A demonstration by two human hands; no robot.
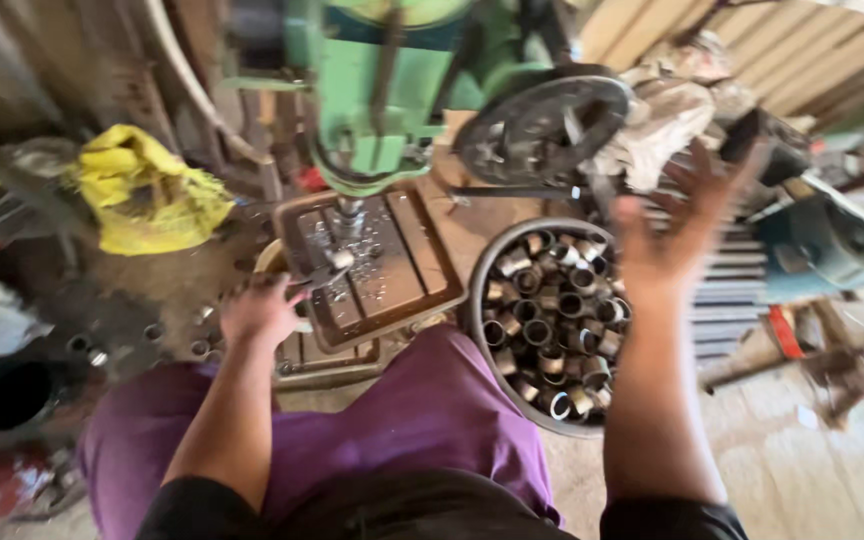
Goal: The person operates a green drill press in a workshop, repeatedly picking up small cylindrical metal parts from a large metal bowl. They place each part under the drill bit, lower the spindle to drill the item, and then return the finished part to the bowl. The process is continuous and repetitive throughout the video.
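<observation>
The person sits at a green drill press [392, 90], knees in purple trousers [422, 420] spread either side of its slotted metal table [402, 260], which is strewn with bright swarf. The left hand [260, 312] rests at the near left corner of that table, its fingers curled around what looks like a small clamp or handle reaching toward a short metal sleeve [340, 259] sitting under the drill spindle [350, 212] — the motion blur makes the exact grip hard to read. The right hand [677, 225] is lifted above the far right rim of a round metal basin [479, 300], palm open and fingers spread, holding nothing; it is blurred. The basin, just right of the table and against the right knee, is heaped with short metal sleeves [552, 330], so by the look of it a large batch sits there — whether those are drilled or waiting I cannot tell. A few more small rings [152, 332] lie scattered on the dark floor to the left, near a black round opening [7, 395]. One piece seems to be in place at the spindle, so I judge the work to be mid-batch. Farther off lie a yellow cloth [147, 190], a handwheel [542, 125] and stacked metal bars [732, 290].
</observation>
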